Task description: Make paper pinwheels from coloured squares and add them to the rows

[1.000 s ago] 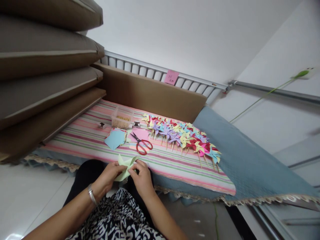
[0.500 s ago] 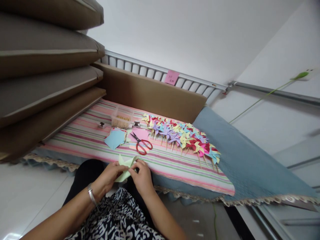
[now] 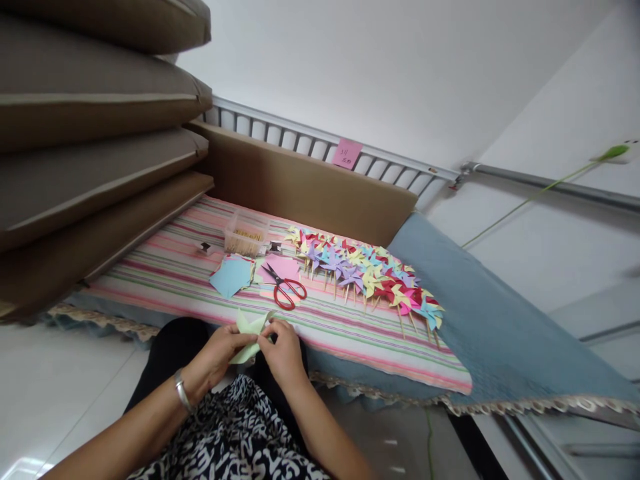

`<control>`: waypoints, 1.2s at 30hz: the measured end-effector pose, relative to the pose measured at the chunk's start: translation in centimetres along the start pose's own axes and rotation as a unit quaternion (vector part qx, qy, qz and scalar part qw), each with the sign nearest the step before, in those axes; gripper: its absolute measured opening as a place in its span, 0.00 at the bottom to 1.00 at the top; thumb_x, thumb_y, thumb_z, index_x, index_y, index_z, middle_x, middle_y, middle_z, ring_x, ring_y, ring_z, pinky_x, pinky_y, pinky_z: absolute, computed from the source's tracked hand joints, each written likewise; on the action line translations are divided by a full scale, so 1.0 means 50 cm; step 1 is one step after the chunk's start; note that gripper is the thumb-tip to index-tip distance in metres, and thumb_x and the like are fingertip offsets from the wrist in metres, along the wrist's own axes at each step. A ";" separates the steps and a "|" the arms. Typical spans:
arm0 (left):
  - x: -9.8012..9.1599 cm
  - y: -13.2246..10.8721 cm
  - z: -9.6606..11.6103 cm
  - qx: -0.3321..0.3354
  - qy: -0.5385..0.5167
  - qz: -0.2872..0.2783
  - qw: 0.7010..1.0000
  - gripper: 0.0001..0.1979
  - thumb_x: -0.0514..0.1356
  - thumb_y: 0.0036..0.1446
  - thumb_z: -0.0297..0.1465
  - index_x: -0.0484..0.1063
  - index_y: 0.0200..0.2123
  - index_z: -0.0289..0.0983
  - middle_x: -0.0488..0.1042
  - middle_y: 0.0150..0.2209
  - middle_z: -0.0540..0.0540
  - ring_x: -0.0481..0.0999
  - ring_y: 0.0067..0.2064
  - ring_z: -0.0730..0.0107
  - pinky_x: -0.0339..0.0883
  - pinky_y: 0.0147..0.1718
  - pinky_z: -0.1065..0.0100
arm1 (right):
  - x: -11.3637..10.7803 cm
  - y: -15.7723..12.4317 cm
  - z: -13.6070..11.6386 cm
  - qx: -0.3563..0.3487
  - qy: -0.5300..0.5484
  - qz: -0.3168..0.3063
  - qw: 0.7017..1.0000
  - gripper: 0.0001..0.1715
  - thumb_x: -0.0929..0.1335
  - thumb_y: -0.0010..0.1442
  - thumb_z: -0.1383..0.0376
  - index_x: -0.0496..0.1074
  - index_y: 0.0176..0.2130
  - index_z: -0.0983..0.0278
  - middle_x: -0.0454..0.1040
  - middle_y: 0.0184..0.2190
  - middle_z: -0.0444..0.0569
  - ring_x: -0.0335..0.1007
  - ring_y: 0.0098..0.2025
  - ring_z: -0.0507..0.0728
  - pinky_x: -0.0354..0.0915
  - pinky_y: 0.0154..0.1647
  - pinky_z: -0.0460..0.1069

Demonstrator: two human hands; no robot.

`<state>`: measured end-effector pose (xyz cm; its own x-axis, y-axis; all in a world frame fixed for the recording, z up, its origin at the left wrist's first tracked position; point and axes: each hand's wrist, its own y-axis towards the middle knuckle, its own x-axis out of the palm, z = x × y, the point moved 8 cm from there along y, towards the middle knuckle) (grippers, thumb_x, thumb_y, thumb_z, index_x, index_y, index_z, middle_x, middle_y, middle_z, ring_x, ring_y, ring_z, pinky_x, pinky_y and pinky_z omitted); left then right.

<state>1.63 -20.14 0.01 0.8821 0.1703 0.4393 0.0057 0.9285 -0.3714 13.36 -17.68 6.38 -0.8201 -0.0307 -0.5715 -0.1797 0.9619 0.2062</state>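
Observation:
Above my lap, a pale green paper pinwheel (image 3: 246,325) is held between both hands, its blades partly folded. My left hand (image 3: 223,351) pinches its left side. The fingers of my right hand (image 3: 283,351) press together near its centre. Just beyond lie red-handled scissors (image 3: 285,291), resting on pink paper sheets (image 3: 283,267). To their left is a stack of paper squares (image 3: 231,276) with a light blue one on top. Behind it, a clear plastic box (image 3: 246,232) contains short wooden sticks.
Many finished pinwheels (image 3: 367,273) on sticks lie in rows to the right on the striped cloth (image 3: 170,280). Stacked brown cushions (image 3: 100,127) rise at the left. A brown board (image 3: 300,187) leans against a white radiator carrying a pink note (image 3: 347,154).
The top right blade of the green pinwheel leans slightly further in toward its centre. Both hands keep their hold in nearly the same place; the view has shifted a little.

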 end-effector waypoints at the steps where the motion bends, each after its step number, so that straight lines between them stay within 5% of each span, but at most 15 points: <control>1: -0.003 0.001 -0.001 -0.001 -0.003 0.009 1.000 0.11 0.68 0.37 0.29 0.76 0.27 0.30 0.76 0.20 0.46 0.70 0.19 0.72 0.64 0.20 0.71 | 0.002 0.000 -0.001 0.000 0.000 -0.001 1.000 0.07 0.69 0.46 0.74 0.71 0.22 0.62 0.75 0.38 0.51 0.67 0.47 0.60 0.59 0.50 0.53; 5: -0.012 0.002 0.004 -0.008 -0.005 0.029 1.000 0.08 0.67 0.35 0.28 0.75 0.23 0.30 0.75 0.18 0.46 0.70 0.18 0.71 0.63 0.19 0.71 | 0.007 0.001 0.010 0.006 0.025 -0.002 1.000 0.06 0.70 0.45 0.72 0.72 0.26 0.62 0.75 0.35 0.48 0.68 0.43 0.59 0.60 0.48 0.53; 7: -0.015 0.002 0.010 -0.012 -0.004 0.032 0.999 0.09 0.67 0.36 0.29 0.75 0.23 0.29 0.76 0.19 0.44 0.71 0.19 0.69 0.63 0.19 0.71 | 0.009 0.002 0.040 0.056 0.125 0.001 0.991 0.11 0.71 0.45 0.69 0.73 0.33 0.62 0.75 0.37 0.48 0.69 0.44 0.59 0.60 0.49 0.53; 12: -0.015 0.007 0.012 -0.018 0.003 0.017 1.000 0.09 0.66 0.37 0.29 0.76 0.24 0.29 0.77 0.21 0.41 0.72 0.20 0.70 0.62 0.21 0.72 | 0.059 -0.008 0.102 0.189 0.335 -0.069 0.921 0.20 0.72 0.44 0.60 0.74 0.38 0.66 0.78 0.35 0.51 0.73 0.38 0.59 0.66 0.40 0.52; 18: -0.030 0.024 -0.012 -0.021 0.016 0.025 0.999 0.08 0.65 0.38 0.29 0.76 0.23 0.30 0.77 0.20 0.43 0.71 0.20 0.70 0.59 0.21 0.72 | 0.110 -0.011 0.099 0.201 0.355 -0.119 0.905 0.07 0.70 0.42 0.68 0.77 0.26 0.68 0.73 0.18 0.43 0.65 0.21 0.51 0.60 0.25 0.45; 30: -0.099 0.085 -0.061 -0.021 0.018 0.063 0.998 0.10 0.70 0.31 0.33 0.77 0.19 0.33 0.75 0.17 0.43 0.69 0.17 0.68 0.57 0.19 0.69 | 0.175 0.015 0.137 0.197 0.325 -0.085 0.921 0.06 0.68 0.40 0.70 0.76 0.23 0.67 0.71 0.17 0.42 0.62 0.20 0.51 0.55 0.22 0.44; 33: -0.113 0.100 -0.033 -0.011 0.035 0.054 0.998 0.12 0.69 0.34 0.36 0.76 0.18 0.33 0.75 0.16 0.43 0.69 0.17 0.66 0.57 0.19 0.69 | 0.192 0.027 0.151 0.188 0.330 -0.084 0.921 0.07 0.70 0.41 0.64 0.74 0.24 0.66 0.70 0.17 0.43 0.62 0.19 0.51 0.57 0.22 0.45; 36: -0.130 0.124 0.042 0.002 0.017 0.055 0.998 0.13 0.69 0.35 0.37 0.77 0.22 0.32 0.76 0.19 0.44 0.72 0.21 0.63 0.62 0.22 0.68 | 0.185 0.059 0.189 0.174 0.345 -0.061 0.920 0.14 0.71 0.44 0.58 0.72 0.28 0.65 0.69 0.17 0.42 0.62 0.20 0.52 0.59 0.23 0.46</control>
<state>-5.04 -14.82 -3.44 0.8926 0.2594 0.3689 -0.0934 0.9066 -0.4116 10.36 -12.54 -5.81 -0.9767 -0.1941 0.0919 -0.2070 0.9649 -0.1615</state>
